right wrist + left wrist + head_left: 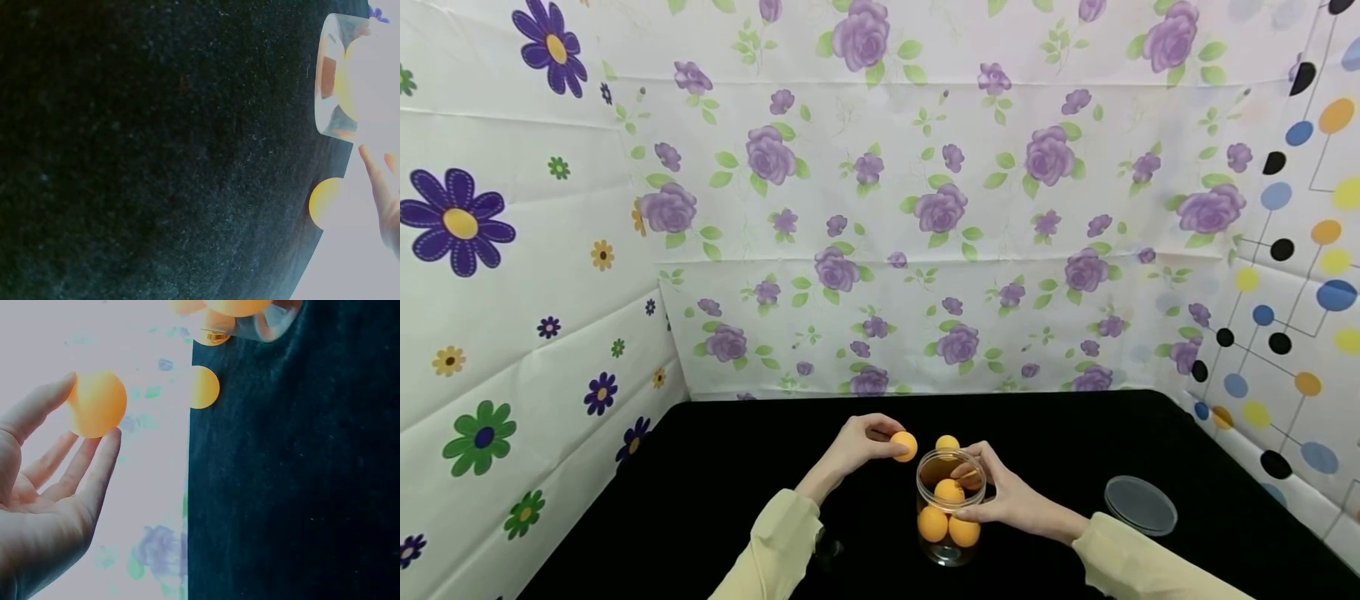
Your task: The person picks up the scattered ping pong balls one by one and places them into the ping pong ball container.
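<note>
My left hand point(889, 446) pinches an orange ball point(905, 446) between thumb and fingertips, just left of and above the mouth of a clear jar point(950, 550). In the left wrist view the same ball point(97, 403) sits at the tips of the left hand point(90, 412). My right hand point(976, 482) grips the jar near its rim from the right. Three orange balls point(932, 523) lie inside the jar. A loose orange ball point(947, 442) rests on the black table just behind the jar, and also appears as the loose ball point(204, 387) and the loose ball point(325, 201) in the wrist views. The jar point(334, 75) and my right fingers point(378, 181) edge the right wrist view.
A clear round lid point(1140, 505) lies flat on the black tabletop point(737, 467) to the right of the jar. Flowered sheets wall in the left and back, and a dotted sheet closes the right side.
</note>
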Motion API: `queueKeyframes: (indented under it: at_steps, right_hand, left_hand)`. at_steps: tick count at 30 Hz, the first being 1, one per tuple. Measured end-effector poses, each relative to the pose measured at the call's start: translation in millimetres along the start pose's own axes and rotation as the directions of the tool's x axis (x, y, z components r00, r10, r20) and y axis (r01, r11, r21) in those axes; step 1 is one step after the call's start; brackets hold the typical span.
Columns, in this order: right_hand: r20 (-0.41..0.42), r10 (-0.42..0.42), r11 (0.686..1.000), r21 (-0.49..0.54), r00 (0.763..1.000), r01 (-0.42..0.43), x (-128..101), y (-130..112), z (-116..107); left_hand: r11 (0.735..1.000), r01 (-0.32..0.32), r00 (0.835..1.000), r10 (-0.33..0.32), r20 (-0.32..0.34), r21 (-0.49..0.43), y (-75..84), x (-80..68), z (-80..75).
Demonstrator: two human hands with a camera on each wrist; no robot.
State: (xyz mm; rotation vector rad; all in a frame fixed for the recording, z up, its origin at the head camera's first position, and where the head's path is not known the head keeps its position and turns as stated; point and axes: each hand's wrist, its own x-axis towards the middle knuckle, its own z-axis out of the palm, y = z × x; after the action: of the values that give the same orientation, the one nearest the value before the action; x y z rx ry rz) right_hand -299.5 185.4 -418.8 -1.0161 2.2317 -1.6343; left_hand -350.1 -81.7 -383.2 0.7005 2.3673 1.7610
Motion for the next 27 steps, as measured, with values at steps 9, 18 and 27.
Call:
queueKeyframes:
  at_steps: [9, 18, 27]
  right_hand:
    - [0.006, 0.008, 1.0, 0.005, 1.0, -0.008, -3, -26, 4]
    - [0.006, 0.034, 0.999, 0.023, 0.999, -0.034, -3, -29, 5]
    - [0.01, 0.008, 1.0, 0.013, 1.0, -0.008, -3, -31, 5]
  left_hand:
    - [0.999, -0.025, 0.999, 0.026, 0.043, -0.025, 39.9, -11.9, 3.2]
    - [0.999, -0.043, 0.998, 0.043, 0.056, -0.017, 49.5, -13.2, 5.4]
    - [0.997, -0.057, 0.997, 0.059, 0.053, -0.043, 32.0, -1.2, 4.4]
